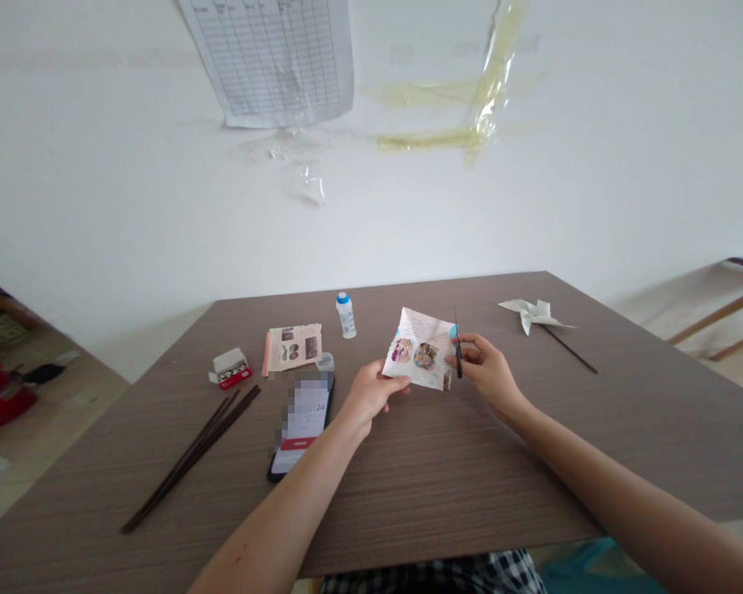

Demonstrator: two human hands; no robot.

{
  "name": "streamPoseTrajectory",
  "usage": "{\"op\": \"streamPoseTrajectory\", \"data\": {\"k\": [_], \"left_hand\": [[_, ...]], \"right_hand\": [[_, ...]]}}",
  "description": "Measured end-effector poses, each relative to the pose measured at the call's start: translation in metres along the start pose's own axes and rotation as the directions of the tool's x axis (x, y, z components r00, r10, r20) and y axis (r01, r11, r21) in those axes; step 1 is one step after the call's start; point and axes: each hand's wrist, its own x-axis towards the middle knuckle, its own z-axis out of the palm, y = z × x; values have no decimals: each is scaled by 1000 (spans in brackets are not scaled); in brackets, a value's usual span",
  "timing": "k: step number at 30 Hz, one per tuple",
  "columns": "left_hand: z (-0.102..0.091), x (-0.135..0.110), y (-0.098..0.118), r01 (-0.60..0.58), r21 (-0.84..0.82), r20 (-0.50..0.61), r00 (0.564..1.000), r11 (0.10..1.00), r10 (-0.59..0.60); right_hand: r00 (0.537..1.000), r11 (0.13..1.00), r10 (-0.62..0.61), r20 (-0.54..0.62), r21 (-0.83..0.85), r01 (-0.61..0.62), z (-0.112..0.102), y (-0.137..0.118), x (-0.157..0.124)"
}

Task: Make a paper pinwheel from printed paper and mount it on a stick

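My left hand [368,396] pinches the lower left part of a square sheet of printed magazine paper [419,349], which shows colourful round pictures. My right hand [486,371] is shut around small black-handled scissors [458,346], their narrow blades pointing upward. The scissors stand at the sheet's right edge, and the fingers of that hand are close to the paper. Both hands are raised just above the table, and the right hand's grip partly hides the scissors' handles.
The wood-grain table [594,462] holds a paper pinwheel on a dark stick [532,316], a bundle of dark sticks [191,458], a smartphone [300,429], a white glue bottle [345,315], a cut magazine page [292,347] and a small box [231,368].
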Motion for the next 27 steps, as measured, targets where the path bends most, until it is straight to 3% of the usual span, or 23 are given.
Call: {"op": "streamPoseTrajectory", "data": {"k": [10, 27], "left_hand": [[1, 3, -2, -89, -156, -138, 988, 984, 67], [16, -4, -12, -13, -179, -45, 999, 984, 5]], "right_hand": [[999, 999, 44, 23, -25, -43, 8, -3, -5], [999, 999, -3, -40, -44, 1, 22, -12, -18]]}}
